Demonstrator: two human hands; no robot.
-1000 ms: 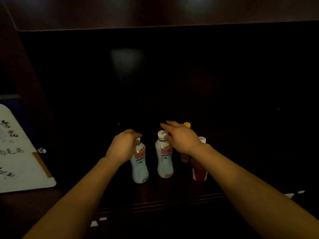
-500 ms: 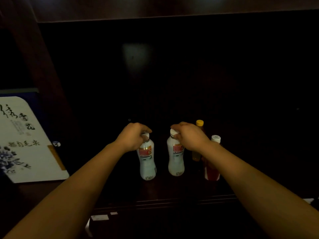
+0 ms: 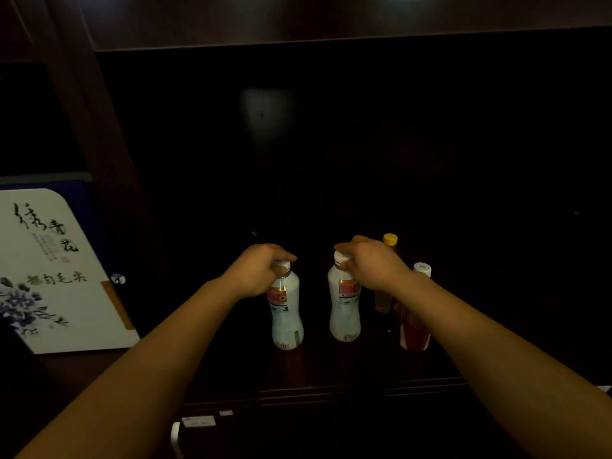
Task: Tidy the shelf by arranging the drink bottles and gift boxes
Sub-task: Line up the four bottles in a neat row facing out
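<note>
Two white drink bottles with pink labels stand upright on the dark shelf point(image 3: 331, 372). My left hand point(image 3: 256, 271) grips the neck of the left white bottle point(image 3: 286, 313). My right hand point(image 3: 372, 263) closes on the cap of the right white bottle point(image 3: 344, 309). Behind my right wrist stand an amber bottle with a yellow cap point(image 3: 389, 241) and a red bottle with a white cap point(image 3: 417, 332), both partly hidden by my forearm. A white gift box with black calligraphy and blue flowers point(image 3: 56, 273) leans in the compartment to the left.
A dark wooden upright point(image 3: 99, 154) divides the gift box compartment from the bottle compartment. The shelf's back wall is dark. Its front lip point(image 3: 314, 392) runs below the bottles, and small white tags point(image 3: 198, 420) sit under it.
My right hand was open over the right white bottle and has closed on its cap. My left hand keeps its grip. The view has shifted, so everything sits further right.
</note>
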